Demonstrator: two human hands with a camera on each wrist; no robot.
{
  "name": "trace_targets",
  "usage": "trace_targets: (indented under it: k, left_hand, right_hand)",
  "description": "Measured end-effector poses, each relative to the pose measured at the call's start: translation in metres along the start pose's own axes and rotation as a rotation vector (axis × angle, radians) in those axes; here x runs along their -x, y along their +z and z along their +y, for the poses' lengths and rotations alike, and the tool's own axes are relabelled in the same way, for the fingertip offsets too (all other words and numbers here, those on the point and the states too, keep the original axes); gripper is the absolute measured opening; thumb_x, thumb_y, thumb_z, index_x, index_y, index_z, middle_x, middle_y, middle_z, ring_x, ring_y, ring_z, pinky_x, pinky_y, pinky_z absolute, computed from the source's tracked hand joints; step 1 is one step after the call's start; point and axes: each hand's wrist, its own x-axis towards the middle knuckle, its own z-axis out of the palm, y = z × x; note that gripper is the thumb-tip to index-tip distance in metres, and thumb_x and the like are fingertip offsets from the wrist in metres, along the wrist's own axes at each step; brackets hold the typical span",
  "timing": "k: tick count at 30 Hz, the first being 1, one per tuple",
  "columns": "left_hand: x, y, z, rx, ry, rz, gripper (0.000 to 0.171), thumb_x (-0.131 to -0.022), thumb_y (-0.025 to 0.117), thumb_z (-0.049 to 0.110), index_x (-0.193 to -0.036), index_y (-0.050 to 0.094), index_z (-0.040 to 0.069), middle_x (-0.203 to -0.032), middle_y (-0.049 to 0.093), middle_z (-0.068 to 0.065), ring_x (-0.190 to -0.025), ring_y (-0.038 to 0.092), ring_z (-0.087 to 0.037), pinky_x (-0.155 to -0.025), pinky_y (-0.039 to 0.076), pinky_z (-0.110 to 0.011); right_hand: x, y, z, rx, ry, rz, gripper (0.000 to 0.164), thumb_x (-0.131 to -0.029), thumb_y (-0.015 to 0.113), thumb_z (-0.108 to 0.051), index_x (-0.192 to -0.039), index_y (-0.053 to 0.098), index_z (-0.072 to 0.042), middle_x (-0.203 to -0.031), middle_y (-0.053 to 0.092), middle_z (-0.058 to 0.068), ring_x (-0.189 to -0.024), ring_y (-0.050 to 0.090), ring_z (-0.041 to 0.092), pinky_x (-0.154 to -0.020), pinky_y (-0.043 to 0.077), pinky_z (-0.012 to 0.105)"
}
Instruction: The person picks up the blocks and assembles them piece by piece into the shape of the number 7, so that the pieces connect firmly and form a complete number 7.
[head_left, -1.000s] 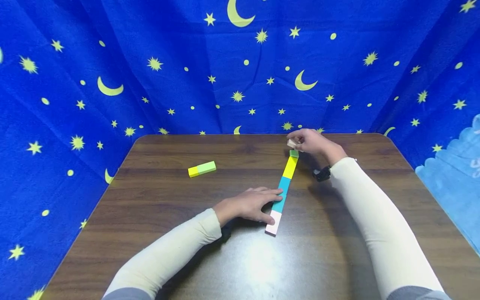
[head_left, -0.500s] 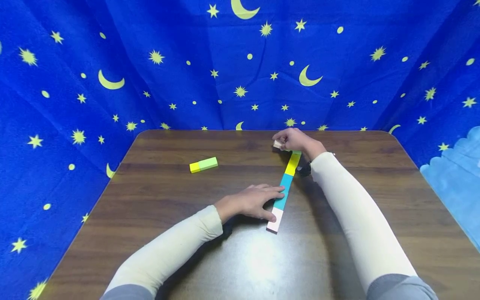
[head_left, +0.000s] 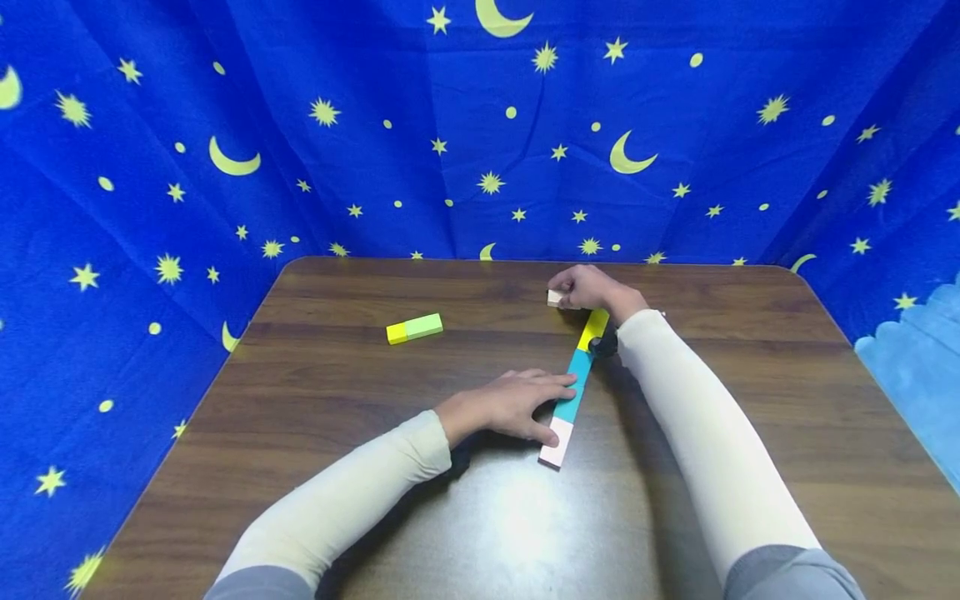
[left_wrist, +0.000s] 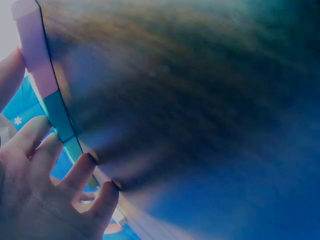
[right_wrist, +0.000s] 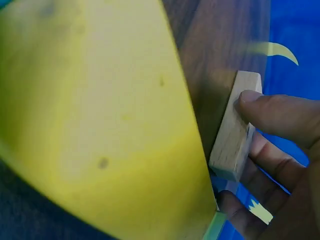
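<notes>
A row of blocks runs away from me: a pink block (head_left: 555,448), teal blocks (head_left: 570,407) and a yellow block (head_left: 592,331), with a green block (right_wrist: 215,227) at the far end, hidden by my right hand in the head view. My left hand (head_left: 517,405) lies along the row's left side, fingers spread, fingertips at the teal part and thumb at the pink block. At the far end, my right hand (head_left: 591,287) pinches a pale wooden block (right_wrist: 231,132) between thumb and fingers. That block juts out to the left of the row.
A small yellow block (head_left: 396,333) and a light green block (head_left: 424,326) lie end to end on the wooden table (head_left: 315,400), left of the row. A blue curtain (head_left: 405,100) with stars and moons hangs behind the table's far edge.
My right hand has carried the pale wooden block leftward from beyond the row's end, then slightly down toward the table, now covering the green block. The left hand keeps its place on the row.
</notes>
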Motion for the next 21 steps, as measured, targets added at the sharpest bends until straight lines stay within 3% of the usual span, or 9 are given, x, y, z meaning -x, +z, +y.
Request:
trace_targets:
  k: [11,21]
  left_hand:
    - [0.001,0.001,0.001,0.01,-0.005,-0.006,0.071,-0.093,0.063,0.052,-0.154,0.034,0.033,-0.167,0.014,0.017,-0.154,0.022,-0.018,-0.123,0.024,-0.049]
    - [0.001,0.0,0.002,0.024,-0.013,-0.012,0.071,-0.093,0.064,0.05,-0.154,0.034,0.032,-0.167,0.014,0.016,-0.154,0.022,-0.018,-0.123,0.024,-0.05]
  right_hand:
    - [0.007,-0.004,0.007,-0.045,0.046,-0.033,0.039,-0.092,0.064,-0.008,-0.131,0.063,-0.004,-0.131,0.064,0.02,-0.116,0.059,0.033,-0.103,0.047,0.049]
    - [0.014,-0.004,0.014,-0.086,0.052,-0.013,0.037,-0.092,0.061,-0.008,-0.129,0.064,-0.005,-0.128,0.066,0.018,-0.1,0.057,0.027,-0.089,0.047,0.039]
